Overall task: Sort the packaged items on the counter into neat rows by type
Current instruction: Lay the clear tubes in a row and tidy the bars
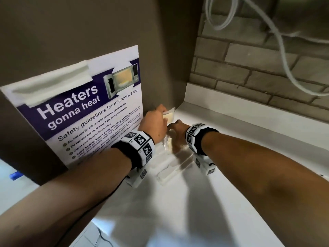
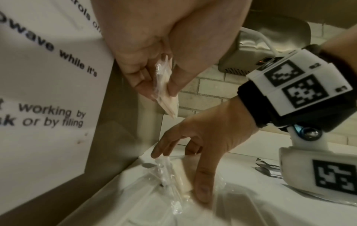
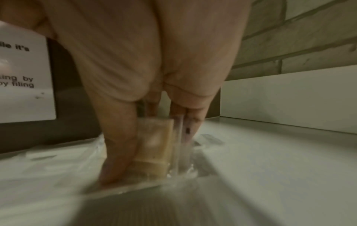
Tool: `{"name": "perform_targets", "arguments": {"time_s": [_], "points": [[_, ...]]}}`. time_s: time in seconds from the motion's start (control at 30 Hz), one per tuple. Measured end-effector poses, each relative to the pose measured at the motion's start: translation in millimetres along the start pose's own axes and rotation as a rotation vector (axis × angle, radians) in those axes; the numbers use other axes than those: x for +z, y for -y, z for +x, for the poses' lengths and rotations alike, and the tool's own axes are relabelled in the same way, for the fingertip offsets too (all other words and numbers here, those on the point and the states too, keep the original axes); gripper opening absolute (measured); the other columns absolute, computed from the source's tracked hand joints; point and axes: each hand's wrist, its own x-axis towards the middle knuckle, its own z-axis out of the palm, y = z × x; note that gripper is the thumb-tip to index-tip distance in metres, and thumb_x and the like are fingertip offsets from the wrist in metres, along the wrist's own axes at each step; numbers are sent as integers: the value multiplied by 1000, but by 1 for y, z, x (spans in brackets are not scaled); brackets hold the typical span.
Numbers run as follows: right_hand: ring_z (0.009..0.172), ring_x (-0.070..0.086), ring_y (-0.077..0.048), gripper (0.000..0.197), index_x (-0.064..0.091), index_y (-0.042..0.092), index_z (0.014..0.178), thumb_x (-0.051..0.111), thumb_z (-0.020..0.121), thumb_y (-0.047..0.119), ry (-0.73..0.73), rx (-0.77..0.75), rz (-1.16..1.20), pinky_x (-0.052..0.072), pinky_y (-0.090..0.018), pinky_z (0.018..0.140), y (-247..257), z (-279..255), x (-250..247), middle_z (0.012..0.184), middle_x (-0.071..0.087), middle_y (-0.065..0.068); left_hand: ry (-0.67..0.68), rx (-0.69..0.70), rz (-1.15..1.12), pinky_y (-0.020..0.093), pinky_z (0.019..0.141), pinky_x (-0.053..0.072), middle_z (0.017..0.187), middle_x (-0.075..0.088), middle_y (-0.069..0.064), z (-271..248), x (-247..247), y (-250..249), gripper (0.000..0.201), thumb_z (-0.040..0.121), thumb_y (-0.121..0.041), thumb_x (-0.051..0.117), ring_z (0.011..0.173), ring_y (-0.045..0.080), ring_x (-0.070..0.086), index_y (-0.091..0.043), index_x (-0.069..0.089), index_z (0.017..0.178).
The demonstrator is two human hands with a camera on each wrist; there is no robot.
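Note:
My left hand (image 1: 154, 122) is raised over the white counter (image 1: 240, 157) near the corner and pinches a clear packet with pale tan contents (image 1: 169, 115). In the left wrist view that packet (image 2: 170, 107) hangs between thumb and fingers. My right hand (image 1: 178, 130) is down on the counter beside it and grips a second clear packet (image 3: 156, 137), standing on its edge, between thumb (image 3: 117, 145) and fingers. Several more clear packets (image 1: 170, 166) lie side by side just in front of both wrists.
A microwave safety poster (image 1: 80, 113) leans on the brown panel at the left. A brick wall (image 1: 249, 72) with a white cable (image 1: 277, 41) runs behind the counter. Small silvery packets (image 2: 268, 169) lie further right. A metal wall unit (image 2: 270, 45) hangs above.

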Motion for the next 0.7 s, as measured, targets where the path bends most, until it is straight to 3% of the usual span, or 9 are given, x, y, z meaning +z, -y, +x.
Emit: {"name": "perform_targets", "arguments": {"time_s": [0.07, 0.13, 0.23, 0.33, 0.43, 0.57, 0.63, 0.7], "points": [[86, 61, -22, 71, 60, 32, 108, 75, 43, 55, 50, 15, -122, 56, -38, 78, -6, 24, 10, 100, 58, 2, 14, -1, 4, 39, 85, 52, 109, 67, 16, 1, 1, 1, 26, 95, -15, 54, 100, 36, 63, -13, 52, 121], [76, 63, -19, 61, 63, 31, 96, 74, 44, 60, 83, 34, -129, 57, -36, 75, -4, 20, 4, 84, 61, 6, 29, -7, 5, 39, 86, 52, 110, 67, 15, 2, 1, 2, 27, 94, -16, 54, 100, 36, 63, -13, 52, 121], [95, 58, -24, 46, 65, 26, 103, 80, 61, 39, -42, 28, -61, 53, -36, 81, -2, -10, -7, 95, 60, 0, 39, -7, 22, 42, 86, 52, 110, 68, 14, 2, 4, 4, 26, 94, -16, 53, 100, 36, 63, -15, 50, 120], [107, 52, -27, 41, 62, 21, 113, 73, 74, 25, -194, 27, 42, 45, -33, 82, -14, -21, 2, 110, 59, -6, 35, -1, 41, 41, 84, 50, 111, 67, 13, 2, 6, 2, 27, 95, -16, 51, 101, 37, 63, -17, 48, 121], [93, 60, -27, 35, 62, 19, 103, 77, 72, 24, -173, 45, 176, 41, -28, 69, -22, -32, 12, 101, 62, -4, 50, -47, -90, 37, 88, 49, 118, 63, 13, 4, 10, -3, 27, 96, -11, 48, 104, 34, 61, -15, 47, 123], [78, 53, -21, 36, 58, 20, 90, 83, 65, 25, -216, 77, 316, 37, -26, 61, -33, -63, 19, 80, 56, 5, 155, -41, -211, 22, 84, 39, 129, 57, 12, 4, 16, -15, 34, 97, -7, 46, 112, 29, 57, -13, 49, 130], [74, 50, -19, 39, 54, 19, 85, 85, 63, 26, -230, 64, 371, 35, -27, 58, -39, -83, 22, 72, 51, 7, 240, 16, -223, 25, 90, 42, 131, 58, 11, -2, 25, -22, 37, 96, -6, 48, 114, 29, 57, -15, 52, 131], [74, 50, -19, 39, 54, 17, 87, 85, 64, 26, -213, 69, 375, 35, -26, 56, -45, -109, 28, 77, 54, 4, 370, 52, -302, 32, 84, 49, 120, 64, 12, -13, 39, -29, 33, 93, -5, 49, 101, 32, 63, -19, 58, 122]]}}
